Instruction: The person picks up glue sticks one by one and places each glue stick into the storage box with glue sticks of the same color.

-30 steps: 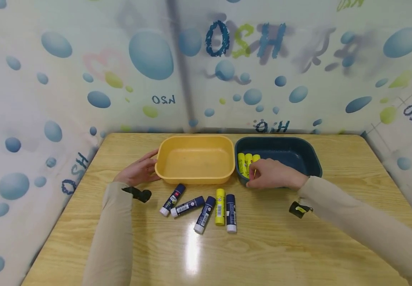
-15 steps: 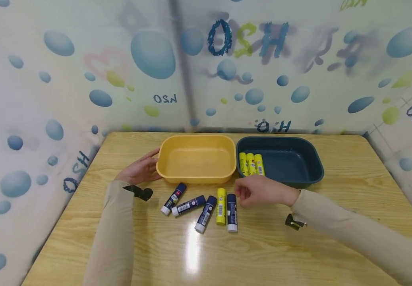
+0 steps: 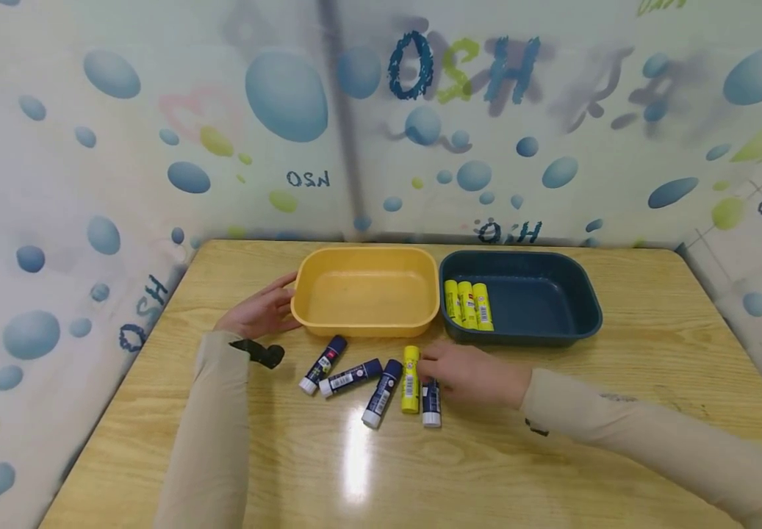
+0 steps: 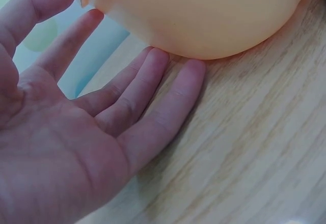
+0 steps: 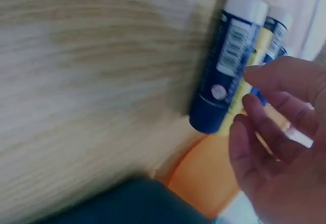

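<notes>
Left hand point(image 3: 258, 314) flat on the bench point(image 3: 552, 470), fingers point(image 4: 153, 91) straight, touching the yellow tub point(image 3: 366, 292) near the far edge; right hand point(image 3: 469, 373) over the glue sticks, fingers point(image 5: 265, 132) loosely curled, holding nothing, by the yellow stick point(image 3: 410, 376) and navy stick point(image 3: 430, 404); dark tub point(image 3: 552, 308) rightmost.
</notes>
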### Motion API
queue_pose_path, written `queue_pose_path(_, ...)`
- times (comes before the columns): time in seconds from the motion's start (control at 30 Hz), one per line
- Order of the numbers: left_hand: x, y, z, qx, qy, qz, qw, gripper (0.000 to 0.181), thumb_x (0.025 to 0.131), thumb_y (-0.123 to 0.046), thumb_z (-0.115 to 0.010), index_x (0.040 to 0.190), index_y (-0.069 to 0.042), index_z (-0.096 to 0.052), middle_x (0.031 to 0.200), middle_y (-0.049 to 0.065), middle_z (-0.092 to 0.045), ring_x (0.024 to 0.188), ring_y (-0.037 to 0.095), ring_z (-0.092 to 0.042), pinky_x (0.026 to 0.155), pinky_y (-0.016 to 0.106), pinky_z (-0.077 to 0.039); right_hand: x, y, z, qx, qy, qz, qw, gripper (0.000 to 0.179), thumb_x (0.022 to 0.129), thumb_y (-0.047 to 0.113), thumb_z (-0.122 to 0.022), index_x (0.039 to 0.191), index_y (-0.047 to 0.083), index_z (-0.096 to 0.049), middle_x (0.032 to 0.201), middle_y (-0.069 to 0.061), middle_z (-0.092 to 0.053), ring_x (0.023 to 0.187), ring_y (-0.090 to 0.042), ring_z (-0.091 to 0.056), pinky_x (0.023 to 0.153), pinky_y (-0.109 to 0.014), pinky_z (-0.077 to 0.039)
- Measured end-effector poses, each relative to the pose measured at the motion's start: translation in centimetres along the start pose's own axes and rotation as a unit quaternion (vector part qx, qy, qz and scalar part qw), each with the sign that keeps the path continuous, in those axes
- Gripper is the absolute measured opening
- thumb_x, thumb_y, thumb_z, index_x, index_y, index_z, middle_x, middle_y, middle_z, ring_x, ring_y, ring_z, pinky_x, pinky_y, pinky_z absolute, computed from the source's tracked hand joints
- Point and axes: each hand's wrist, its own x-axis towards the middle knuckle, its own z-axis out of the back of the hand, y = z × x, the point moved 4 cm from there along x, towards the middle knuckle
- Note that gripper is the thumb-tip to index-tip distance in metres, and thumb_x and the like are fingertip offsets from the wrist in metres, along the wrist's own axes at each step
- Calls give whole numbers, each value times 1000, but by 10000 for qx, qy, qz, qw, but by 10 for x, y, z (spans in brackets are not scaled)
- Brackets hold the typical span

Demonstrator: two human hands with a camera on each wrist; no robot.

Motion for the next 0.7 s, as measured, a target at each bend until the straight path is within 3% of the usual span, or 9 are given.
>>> queue_pose_path(0.1,-1,-1,0,-42,-3,11,10000,59,105,-18,-42,156,-29,-15,155,9,-21,127,24,-38,106,50,-33,1,4,-6,-754,10,446,9962,24,84,9,-74,105,15,-64,109,-3,-61,99,-19,-53,90,-33,-47)
queue_pose_path(0.27,-1,-1,0,-22,16,10,10000,60,105,-19,-44,156,-29,-15,153,8,-23,124,23,-41,105,50,-35,2,7,-14,-1771,-8,973,9794,27,87,13,-72,112,19,-64,115,-2,-61,103,-19,-53,91,-35,-46)
queue_pose_path(0.57,-2,-2,-1,60,22,-22,10000,58,105,-19,-43,156,-29,-16,152,8,-25,123,23,-42,103,49,-38,4,7,-23,-2733,31,1656,9476,28,87,17,-73,111,25,-62,114,2,-59,104,-15,-54,90,-34,-44)
queue_pose_path(0.7,-3,-2,-2,105,13,-39,9999,59,105,-19,-43,156,-28,-16,153,9,-24,123,24,-42,103,49,-38,2,6,-23,-2804,147,1671,9451,29,86,20,-74,112,25,-63,116,2,-59,106,-15,-55,93,-36,-43)
